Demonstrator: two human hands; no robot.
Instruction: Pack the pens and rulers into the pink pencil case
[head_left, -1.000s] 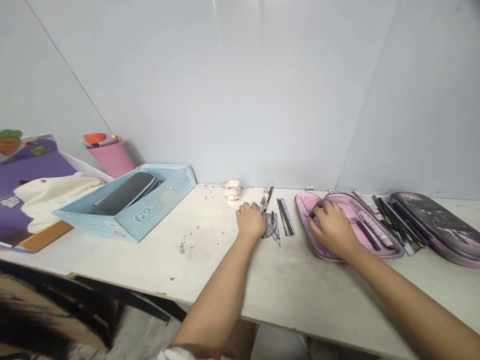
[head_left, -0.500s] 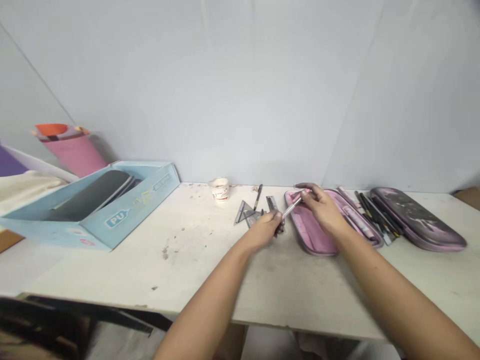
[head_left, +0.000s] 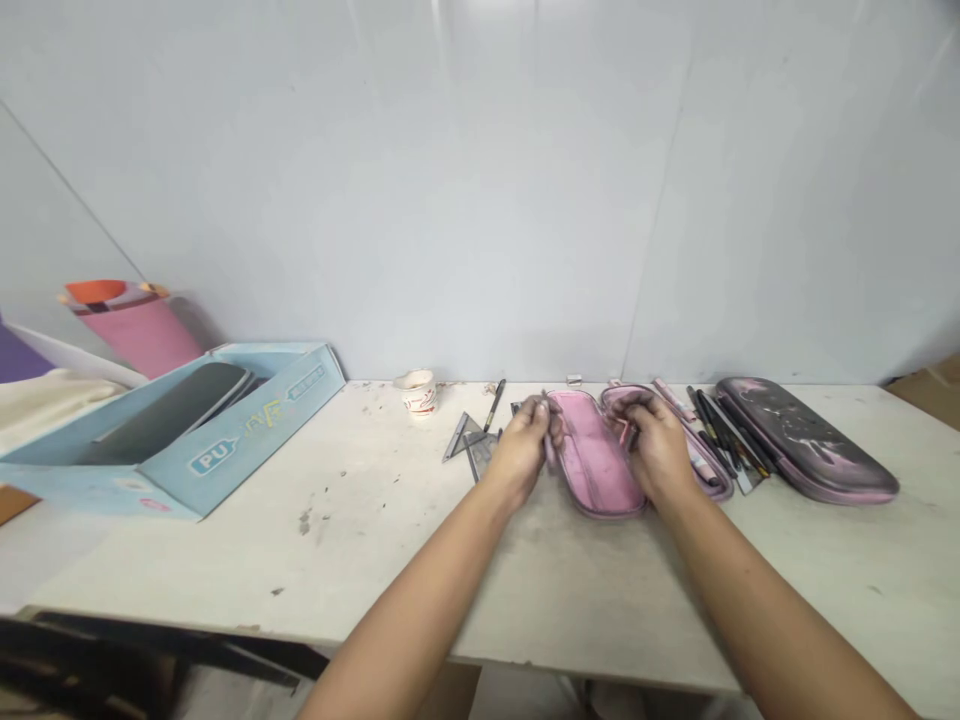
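My left hand [head_left: 525, 445] is closed at the left edge of an open pink pencil case [head_left: 596, 470], around a slim pen [head_left: 549, 455] that its fingers mostly hide. Over the middle of the case, my right hand [head_left: 660, 440] is closed with fingertips pinched on a small pinkish piece [head_left: 625, 434], its kind unclear. Pink-and-white pens [head_left: 701, 463] lie in the case's right half, partly behind my right hand. Just left of my left hand are clear set squares [head_left: 465, 437] and a black pen [head_left: 495, 405].
Several dark pens [head_left: 720, 430] lie beside a closed black-and-pink pencil case [head_left: 810, 440] on the right. A paper cup [head_left: 417, 393] stands near the wall. On the left, a light blue box [head_left: 247, 430] holds a dark grey case [head_left: 176, 415]; a pink container [head_left: 146, 335] is behind it.
My hands held the pen between them and have now come apart. The right one has come down over the open case, while the left sits at its left edge. The view has shifted slightly right.
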